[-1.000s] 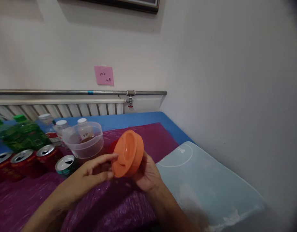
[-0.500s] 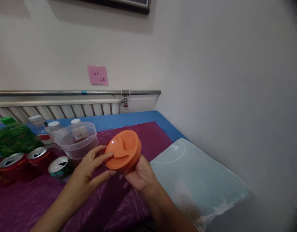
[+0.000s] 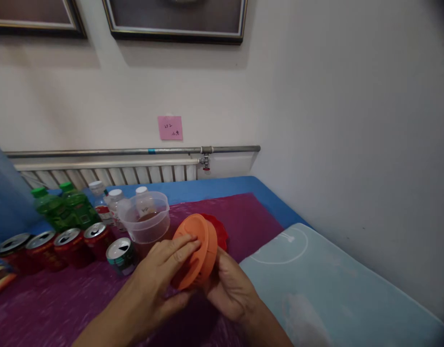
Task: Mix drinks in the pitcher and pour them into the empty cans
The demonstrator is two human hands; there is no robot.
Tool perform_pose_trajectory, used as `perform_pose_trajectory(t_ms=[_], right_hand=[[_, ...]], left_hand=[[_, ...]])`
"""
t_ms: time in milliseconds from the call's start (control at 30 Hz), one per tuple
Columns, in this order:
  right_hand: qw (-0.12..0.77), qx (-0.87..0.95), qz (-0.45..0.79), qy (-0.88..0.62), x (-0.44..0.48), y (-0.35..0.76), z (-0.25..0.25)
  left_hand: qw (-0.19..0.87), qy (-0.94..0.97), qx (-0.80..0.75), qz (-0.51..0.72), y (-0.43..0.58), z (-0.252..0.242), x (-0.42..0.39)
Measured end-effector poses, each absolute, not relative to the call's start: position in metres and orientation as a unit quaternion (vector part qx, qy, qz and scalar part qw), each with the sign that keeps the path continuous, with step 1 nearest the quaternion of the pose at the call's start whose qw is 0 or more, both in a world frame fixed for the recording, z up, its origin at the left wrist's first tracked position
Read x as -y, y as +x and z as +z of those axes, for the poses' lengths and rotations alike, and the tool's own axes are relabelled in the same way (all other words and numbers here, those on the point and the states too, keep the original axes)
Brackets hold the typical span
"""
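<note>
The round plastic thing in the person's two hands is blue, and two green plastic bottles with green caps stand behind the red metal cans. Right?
Not quite: the head view shows the round plastic thing in the left hand and right hand is orange, not blue. The two green plastic bottles with green caps do stand behind the red metal cans.

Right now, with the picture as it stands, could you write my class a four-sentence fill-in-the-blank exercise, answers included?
1. The hand lying across the face of the round orange object is the person's ____ hand.
2. The paper note on the wall is coloured ____.
3. The two leftmost bottles have caps coloured ____.
4. The pipe valve has a ____ handle.
Missing words: left; pink; green; red.
</note>
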State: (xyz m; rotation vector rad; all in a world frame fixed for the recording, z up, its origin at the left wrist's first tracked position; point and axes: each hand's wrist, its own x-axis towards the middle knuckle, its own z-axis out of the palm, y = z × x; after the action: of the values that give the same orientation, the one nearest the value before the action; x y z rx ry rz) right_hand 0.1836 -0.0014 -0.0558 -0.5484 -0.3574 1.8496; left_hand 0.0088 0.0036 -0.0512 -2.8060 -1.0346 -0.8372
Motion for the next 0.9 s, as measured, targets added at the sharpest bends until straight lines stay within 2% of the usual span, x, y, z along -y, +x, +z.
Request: perform_pose_trajectory(t_ms=[100,200,267,400,500,633,900], right_hand=[[0.562,0.197,0.773,-0.22,0.005,0.182,-0.051],[0.584,0.249,0.741,-0.218,0.006,0.187,-0.044],[0.596,0.262,0.724,-0.229,0.004,0.191,-0.044],[0.587,0.26,0.723,-0.254,0.0,0.199,-0.055],[0.575,0.264,0.725,-0.272,0.001,0.207,-0.063],[0.568,0.273,0.717,-0.298,0.001,0.219,-0.068],[0.551,0.253,0.731,-0.312,-0.006,0.226,-0.08]], left_hand=[[0.049,-0.891,0.325,-0.312,-0.003,-0.038,-0.001],[0.096,-0.853,0.394,-0.328,-0.027,-0.008,-0.014],[0.1,-0.817,0.486,-0.296,-0.042,0.015,-0.032],[0.046,-0.788,0.599,-0.131,-0.055,0.048,-0.08],[0.004,-0.784,0.618,-0.049,-0.051,0.051,-0.107],[-0.021,-0.791,0.61,-0.038,-0.045,0.047,-0.123],[0.035,-0.825,0.562,-0.039,-0.039,0.034,-0.124]])
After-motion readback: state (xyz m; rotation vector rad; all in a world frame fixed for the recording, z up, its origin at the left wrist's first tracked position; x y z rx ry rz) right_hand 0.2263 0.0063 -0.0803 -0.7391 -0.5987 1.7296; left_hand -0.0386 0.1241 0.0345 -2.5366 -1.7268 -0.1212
